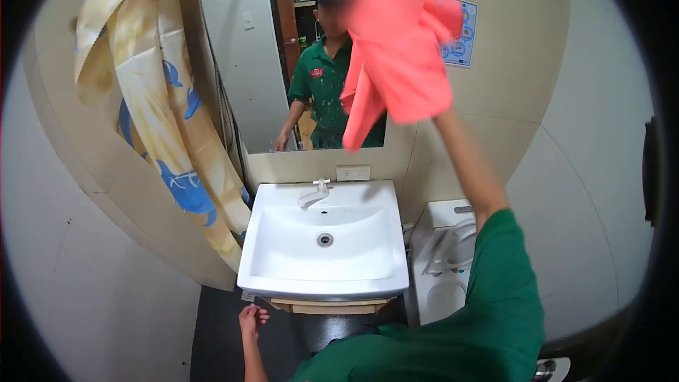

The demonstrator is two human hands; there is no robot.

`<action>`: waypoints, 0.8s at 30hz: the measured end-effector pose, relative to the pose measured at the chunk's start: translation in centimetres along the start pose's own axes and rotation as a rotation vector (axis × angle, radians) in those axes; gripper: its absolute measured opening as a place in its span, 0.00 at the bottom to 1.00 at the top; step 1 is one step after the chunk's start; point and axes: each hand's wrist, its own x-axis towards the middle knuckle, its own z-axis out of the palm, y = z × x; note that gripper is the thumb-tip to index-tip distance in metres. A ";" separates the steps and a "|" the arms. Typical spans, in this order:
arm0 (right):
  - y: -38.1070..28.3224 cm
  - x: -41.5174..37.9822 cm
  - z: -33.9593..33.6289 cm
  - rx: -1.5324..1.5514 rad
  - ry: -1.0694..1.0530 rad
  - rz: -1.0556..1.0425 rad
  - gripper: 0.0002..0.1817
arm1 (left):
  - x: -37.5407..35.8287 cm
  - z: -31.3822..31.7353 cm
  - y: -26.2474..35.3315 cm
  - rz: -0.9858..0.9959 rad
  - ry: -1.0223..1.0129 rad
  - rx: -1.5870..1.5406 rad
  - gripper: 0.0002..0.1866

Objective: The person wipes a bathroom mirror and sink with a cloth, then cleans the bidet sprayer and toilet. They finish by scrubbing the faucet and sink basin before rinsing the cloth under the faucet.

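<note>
My right arm (pixel 470 163) is raised over the right side of the wall mirror (pixel 244 64). A coral-pink cloth (pixel 403 49) covers my right hand, its loose corner hanging down across the glass. The fingers are hidden under the cloth, which is smeared by motion at its top. My left hand (pixel 253 320) hangs low, just left of the sink's front edge, fingers loosely curled and slightly apart with nothing in them. Between the hands sits the white sink (pixel 322 269), with a tap (pixel 315 194) at its back rim.
A yellow shower curtain with blue dolphins (pixel 180 134) hangs at the left. To the right of the sink stands a white toilet (pixel 449 269) with its lid raised. A blue-and-white notice (pixel 463 39) is on the wall beside the mirror. An outlet plate (pixel 353 172) sits below the mirror.
</note>
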 end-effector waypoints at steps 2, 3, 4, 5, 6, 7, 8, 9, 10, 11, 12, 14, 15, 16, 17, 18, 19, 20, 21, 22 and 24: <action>3.1 6.5 0.8 -0.231 0.008 -0.157 0.14 | -0.6 -0.1 -2.2 -0.028 0.089 -0.017 0.13; 4.5 9.0 1.7 -0.306 0.001 -0.188 0.14 | -0.9 0.4 -3.1 -0.045 0.128 -0.041 0.14; 5.5 10.6 2.4 -0.371 -0.019 -0.206 0.14 | -1.3 1.0 -4.1 -0.072 0.159 -0.050 0.14; 6.4 11.7 3.5 -0.416 -0.030 -0.230 0.14 | -1.4 1.9 -5.0 -0.095 0.189 -0.064 0.14; 6.8 11.7 4.6 -0.431 -0.039 -0.263 0.14 | -1.6 2.9 -6.0 -0.120 0.220 -0.078 0.14; 7.2 10.7 5.9 -0.424 -0.048 -0.294 0.15 | -1.7 3.8 -6.9 -0.146 0.215 -0.114 0.14; 7.3 8.8 7.1 -0.394 -0.060 -0.324 0.15 | -1.7 4.6 -7.5 -0.207 0.235 -0.107 0.13; 7.4 6.4 8.6 -0.332 -0.075 -0.339 0.15 | -1.5 5.7 -8.0 -0.229 0.240 -0.102 0.13; 7.4 3.1 10.1 -0.258 -0.101 -0.336 0.15 | -1.5 6.4 -8.5 -0.254 0.245 -0.092 0.13; 7.3 -0.6 11.6 -0.175 -0.146 -0.320 0.15 | -1.4 7.1 -8.9 -0.258 0.233 -0.095 0.13; 7.2 -4.1 12.8 -0.111 -0.200 -0.289 0.15 | -0.9 7.8 -9.0 -0.257 0.217 -0.098 0.13; 7.0 -10.8 14.6 -0.028 -0.348 -0.236 0.15 | -0.3 8.2 -8.1 -0.224 0.196 -0.091 0.13; 7.0 -13.5 15.2 -0.004 -0.440 -0.211 0.15 | -0.4 8.4 -7.5 -0.195 0.195 -0.086 0.13; 7.0 -15.9 15.6 0.040 -0.529 -0.185 0.15 | -0.6 8.4 -7.3 -0.162 0.193 -0.087 0.13; 7.0 -17.6 15.7 0.106 -0.614 -0.142 0.15 | -1.1 8.1 -7.0 -0.133 0.195 -0.102 0.13; 6.8 -18.1 15.1 0.202 -0.685 -0.055 0.16 | -1.3 7.2 -7.3 -0.143 0.213 -0.103 0.14; 6.7 -18.1 14.3 0.311 -0.735 0.075 0.16 | -1.5 6.1 -8.2 -0.151 0.227 -0.106 0.14; 6.2 -16.8 13.1 0.431 -0.732 0.251 0.16 | -1.9 5.2 -9.0 -0.163 0.241 -0.103 0.14; 5.9 -15.0 12.0 0.460 -0.673 0.330 0.16 | -2.7 4.5 -9.4 -0.198 0.262 -0.111 0.14; 6.4 -12.5 11.7 0.298 -0.600 0.203 0.15 | -2.7 4.0 -9.7 -0.225 0.283 -0.103 0.14; 7.2 -5.3 10.3 -0.036 -0.459 -0.068 0.10 | -3.7 2.7 -10.9 -0.304 0.332 -0.081 0.14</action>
